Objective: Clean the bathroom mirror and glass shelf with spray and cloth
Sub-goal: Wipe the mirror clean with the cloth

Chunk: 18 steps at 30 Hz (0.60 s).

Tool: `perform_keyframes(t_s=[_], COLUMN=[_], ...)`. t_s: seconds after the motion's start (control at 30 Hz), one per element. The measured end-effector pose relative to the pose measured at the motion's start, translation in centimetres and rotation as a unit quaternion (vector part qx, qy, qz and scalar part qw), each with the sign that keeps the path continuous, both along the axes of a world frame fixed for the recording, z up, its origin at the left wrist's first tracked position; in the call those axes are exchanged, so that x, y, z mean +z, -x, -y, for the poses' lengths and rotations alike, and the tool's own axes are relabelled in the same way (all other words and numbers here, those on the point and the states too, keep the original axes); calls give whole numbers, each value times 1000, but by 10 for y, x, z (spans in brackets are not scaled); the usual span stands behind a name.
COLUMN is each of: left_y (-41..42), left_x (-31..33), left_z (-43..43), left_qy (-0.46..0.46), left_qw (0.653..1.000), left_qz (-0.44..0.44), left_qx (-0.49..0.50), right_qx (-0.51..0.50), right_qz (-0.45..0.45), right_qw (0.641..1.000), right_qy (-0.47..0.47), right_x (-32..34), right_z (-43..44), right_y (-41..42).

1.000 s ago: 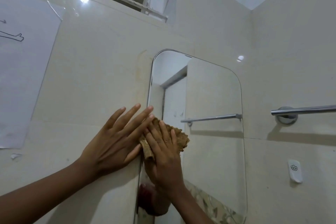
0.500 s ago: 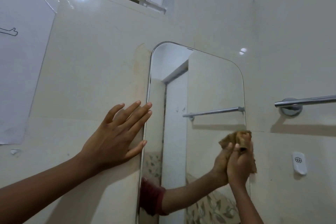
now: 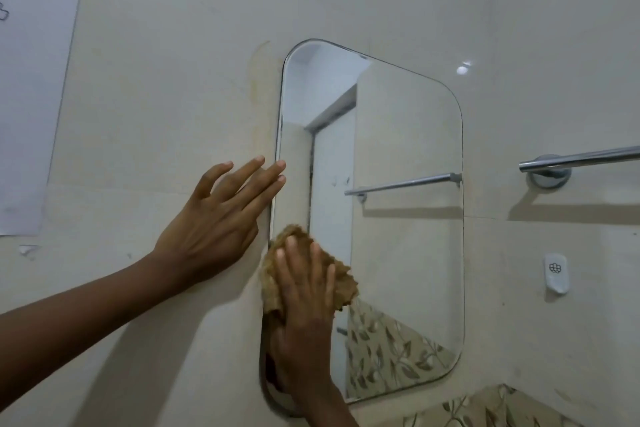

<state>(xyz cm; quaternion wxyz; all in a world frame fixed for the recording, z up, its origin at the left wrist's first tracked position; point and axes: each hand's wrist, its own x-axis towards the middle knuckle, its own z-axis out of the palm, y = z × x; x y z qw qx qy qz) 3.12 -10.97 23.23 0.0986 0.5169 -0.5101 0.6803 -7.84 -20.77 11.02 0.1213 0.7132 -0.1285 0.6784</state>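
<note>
A frameless mirror (image 3: 408, 163) with rounded corners hangs on the cream tiled wall. My right hand (image 3: 306, 308) presses a tan cloth (image 3: 341, 282) flat against the mirror's lower left part, fingers straight and pointing up. My left hand (image 3: 216, 222) rests flat on the wall tile just left of the mirror, its fingertips reaching the mirror's left edge. No spray bottle and no glass shelf are in view.
A chrome towel bar (image 3: 581, 159) is fixed to the right wall, with a small white hook (image 3: 556, 273) below it. A white paper sheet (image 3: 33, 87) is stuck on the wall at left. Leaf-patterned tiles (image 3: 485, 409) run below the mirror.
My right hand swept the cloth from the mirror's left side to its right edge and back to the lower left. The left hand stayed on the wall. The camera tilted down slightly.
</note>
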Motion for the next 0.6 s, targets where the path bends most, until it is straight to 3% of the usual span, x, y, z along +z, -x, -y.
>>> perform_keyframes(t_s=[0.13,0.23,0.4,0.5,0.6], left_y=[1,2,3,3,4], left_x=[-1,-1,-2,-2,-1], left_z=[1,1,0,-1,-1], left_qy=[13,14,4,5,0], left_qw=[1000,1000,1000,1000,1000], left_qz=[-4,-8,-12,-6,-10], left_qx=[5,-1,4,1,-1], right_qx=[-45,-49,-16,-26,-34], right_qz=[-79,-68,79,181,247], right_qw=[990,990,996,967,939], right_qy=[112,118,-45,-177,-236], right_x=[-33,-45,-29,-25,-30], right_z=[8,35,79,109,125], right_y=[7,27,69,96,112])
